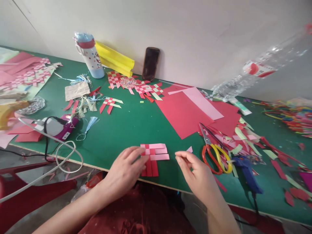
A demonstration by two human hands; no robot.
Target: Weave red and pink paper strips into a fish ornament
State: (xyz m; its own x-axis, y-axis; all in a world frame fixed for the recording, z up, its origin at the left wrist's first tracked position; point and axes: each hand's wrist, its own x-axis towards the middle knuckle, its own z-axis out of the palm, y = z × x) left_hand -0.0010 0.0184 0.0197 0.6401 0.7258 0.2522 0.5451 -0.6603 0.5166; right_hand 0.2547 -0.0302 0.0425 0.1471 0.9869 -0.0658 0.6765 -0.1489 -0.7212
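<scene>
A small weave of red and pink paper strips (pixel 154 156) lies on the green table (pixel 126 126) near its front edge. My left hand (pixel 126 170) rests on the weave's left side, fingers pressed together on the strips. My right hand (pixel 195 172) hovers just right of the weave, thumb and forefinger pinched with nothing visible between them. A tiny pink scrap (pixel 189 149) lies beside those fingertips.
Scissors with red and yellow handles (pixel 214 152) and a blue glue gun (pixel 247 170) lie right of my hands among paper offcuts. Red and pink sheets (pixel 195 109) lie behind. A bottle (pixel 90 55), phone (pixel 150 63), finished weaves (pixel 136 85) and a purple device (pixel 58 126) stand further back and left.
</scene>
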